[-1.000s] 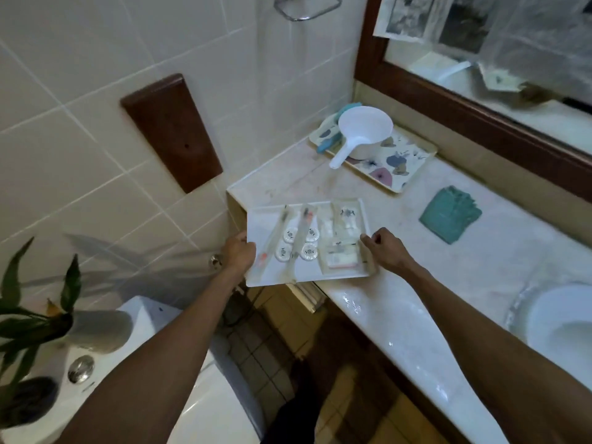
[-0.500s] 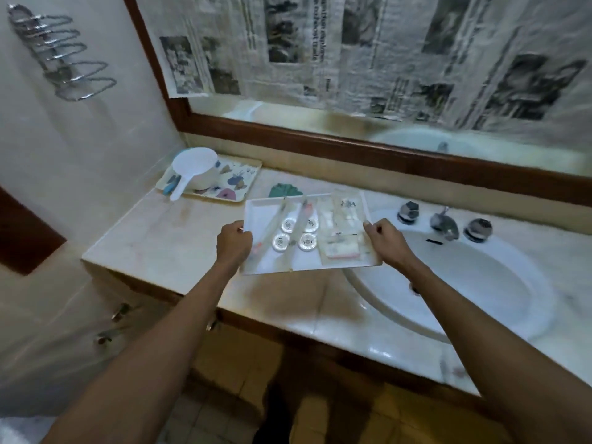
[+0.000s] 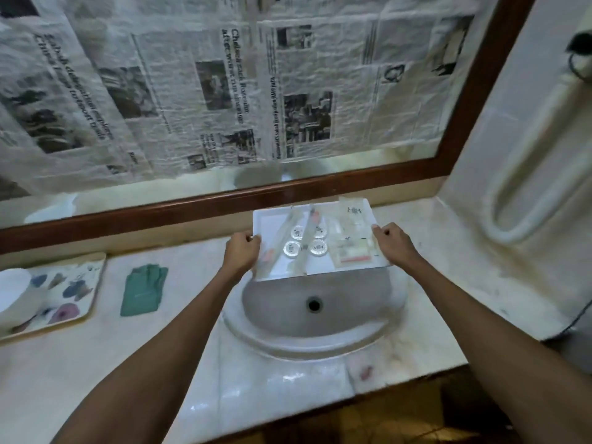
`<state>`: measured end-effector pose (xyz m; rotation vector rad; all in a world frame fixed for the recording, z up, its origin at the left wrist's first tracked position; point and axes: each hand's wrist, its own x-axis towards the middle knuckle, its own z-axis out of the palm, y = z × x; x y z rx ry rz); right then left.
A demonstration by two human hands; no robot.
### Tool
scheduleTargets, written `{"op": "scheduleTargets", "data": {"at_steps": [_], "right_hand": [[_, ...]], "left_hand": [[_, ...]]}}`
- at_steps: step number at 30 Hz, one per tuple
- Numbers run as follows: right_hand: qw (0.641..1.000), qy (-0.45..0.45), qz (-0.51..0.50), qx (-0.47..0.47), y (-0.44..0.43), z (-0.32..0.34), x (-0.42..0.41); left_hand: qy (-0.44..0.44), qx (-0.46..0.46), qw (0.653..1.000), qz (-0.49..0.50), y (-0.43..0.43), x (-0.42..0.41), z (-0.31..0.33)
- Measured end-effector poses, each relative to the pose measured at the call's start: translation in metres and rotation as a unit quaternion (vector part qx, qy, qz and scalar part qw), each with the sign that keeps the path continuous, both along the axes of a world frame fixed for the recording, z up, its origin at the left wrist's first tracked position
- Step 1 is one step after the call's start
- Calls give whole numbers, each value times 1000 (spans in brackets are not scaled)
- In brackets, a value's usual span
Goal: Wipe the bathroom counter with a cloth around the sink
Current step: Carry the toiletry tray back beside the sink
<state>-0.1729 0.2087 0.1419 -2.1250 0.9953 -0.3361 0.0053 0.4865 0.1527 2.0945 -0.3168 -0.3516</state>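
Observation:
Both hands hold a white tray (image 3: 272, 222) of wrapped toiletries and small round packets in the air above the back of the round sink (image 3: 288, 318). My left hand (image 3: 241, 251) grips the tray's left edge and my right hand (image 3: 392, 243) grips its right edge. The taps are hidden behind the tray. A folded green cloth (image 3: 143, 290) lies flat on the pale marble counter (image 3: 96, 363), left of the sink, and neither hand touches it.
A patterned tray (image 3: 77, 283) with a white scoop (image 3: 12, 293) sits at the counter's far left. A wood-framed mirror (image 3: 320, 184) covered in newspaper runs along the back. The side wall (image 3: 528, 155) closes the counter's right end. The counter's front edge is near me.
My view and both hands swung right along the counter, carrying the white tray from the left end to above the sink. The green cloth stayed where it lay.

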Motion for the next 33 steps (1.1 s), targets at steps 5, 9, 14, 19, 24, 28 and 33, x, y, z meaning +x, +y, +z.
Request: {"op": "scheduleTargets", "data": {"at_steps": [5,9,14,19,24,28,33], "right_hand": [[997,7,-81,8,-69,8,-21],[991,19,-132,7,-111,1,-42],[983,43,-178,29,-175,-36,-61],[979,80,-181,53,-237,-71,-63],[974,110,-166,105,-304,-102,-47],[972,138,-162,103,-342,-115,-31],[968,161,-156,116,-377,-136,-17]], "left_hand": [[28,-5,997,-70,-96,15,-1],[56,27,987,-146,-163,22,-11],[65,53,977,-195,-242,17,-28],[90,96,974,-185,-313,15,-63],[123,129,973,-147,-370,11,-95],[154,136,971,-122,-407,6,-107],[191,138,967,-96,-445,6,-125]]}}
